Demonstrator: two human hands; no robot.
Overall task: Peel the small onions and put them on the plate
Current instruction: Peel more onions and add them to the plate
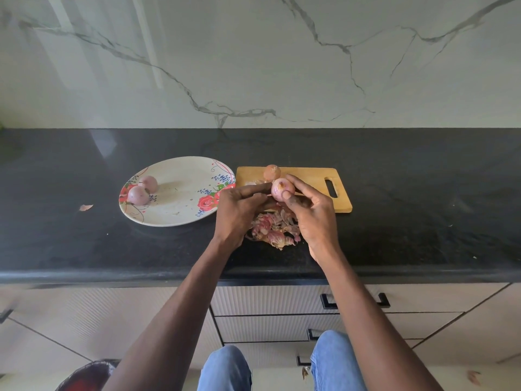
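My right hand (310,213) grips a mostly peeled pink onion (282,189) between thumb and fingers, just above the near edge of the wooden cutting board (310,179). My left hand (239,210) reaches in from the left, and its fingertips and thumb pinch at the onion's left side. An onion still in its brown skin (272,172) sits on the board right behind the held one. To the left is the flowered white plate (180,198), and two peeled onions (148,183) (138,195) lie touching near its left rim.
A pile of pink onion peels (275,230) lies on the black counter (408,221) beneath my hands. One loose peel scrap (85,207) is left of the plate. A marble wall stands behind, and drawers with black handles (355,301) sit below the counter edge.
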